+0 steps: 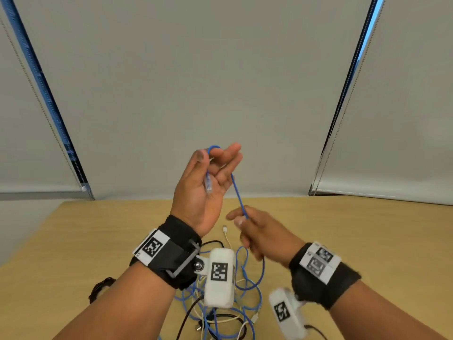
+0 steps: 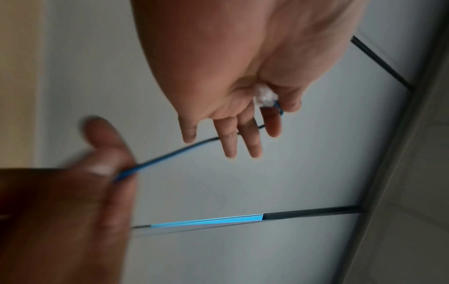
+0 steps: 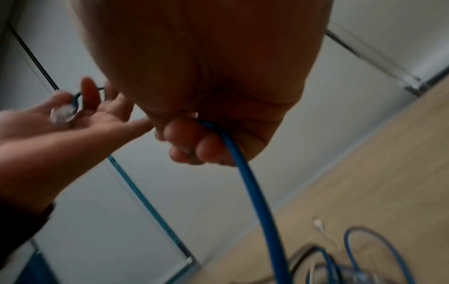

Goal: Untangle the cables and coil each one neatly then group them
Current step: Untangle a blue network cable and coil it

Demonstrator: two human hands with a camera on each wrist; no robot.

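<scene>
My left hand [image 1: 215, 165] is raised above the table, palm toward me. A blue cable [image 1: 239, 195] loops over between its thumb and forefinger, where the thumb holds it. The cable's clear plug [image 1: 208, 184] lies against the palm, also seen as the plug [image 2: 264, 96] in the left wrist view. Lower down, my right hand [image 1: 241, 218] pinches the same blue cable [image 3: 252, 188] between thumb and fingers. From there the cable drops into a tangle of blue, white and black cables [image 1: 242, 290] on the wooden table [image 1: 343, 229].
A white cable end [image 1: 225, 229] with its plug lies on the table beyond the tangle. A dark bundled cable [image 1: 100, 288] sits at the left near the table's edge. Grey window blinds [image 1: 220, 82] hang behind the table.
</scene>
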